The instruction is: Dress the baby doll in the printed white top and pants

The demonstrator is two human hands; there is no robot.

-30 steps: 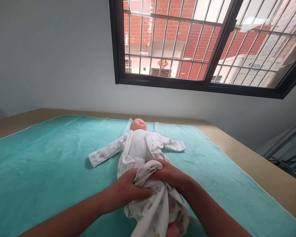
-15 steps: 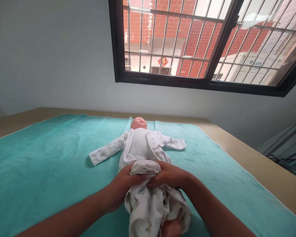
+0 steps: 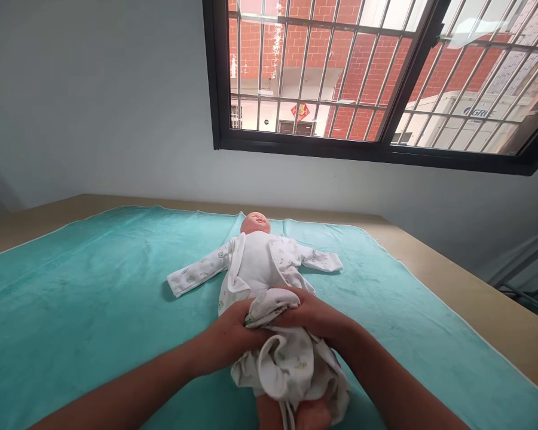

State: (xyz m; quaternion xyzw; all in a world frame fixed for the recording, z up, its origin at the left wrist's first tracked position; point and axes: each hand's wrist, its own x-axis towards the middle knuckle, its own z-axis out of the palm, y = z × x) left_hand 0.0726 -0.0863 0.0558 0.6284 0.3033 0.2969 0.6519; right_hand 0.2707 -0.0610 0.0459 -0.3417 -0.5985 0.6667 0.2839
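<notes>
A baby doll [image 3: 256,222] lies on its back, head toward the wall, in a white printed jacket [image 3: 202,273] that hangs open over a white undershirt. My left hand [image 3: 231,337] and my right hand [image 3: 311,313] meet over its lower body, closed on bunched white printed baby pants [image 3: 289,361]. The cloth is gathered in folds between my fingers, and a fold stands up between the two hands. Below it, the doll's bare legs [image 3: 314,413] show at the bottom edge. The doll's waist is hidden behind my hands and the cloth.
A turquoise blanket [image 3: 98,298] is spread under the doll on a wooden table [image 3: 448,275]. Behind stands a pale wall [image 3: 107,107] with a black-framed barred window [image 3: 296,144]. Metal railings [image 3: 531,269] show at the right edge.
The pants are more bunched up, and the doll's leg on the left is now bare at the bottom. Both hands remain closed on the cloth and have shifted slightly right in view.
</notes>
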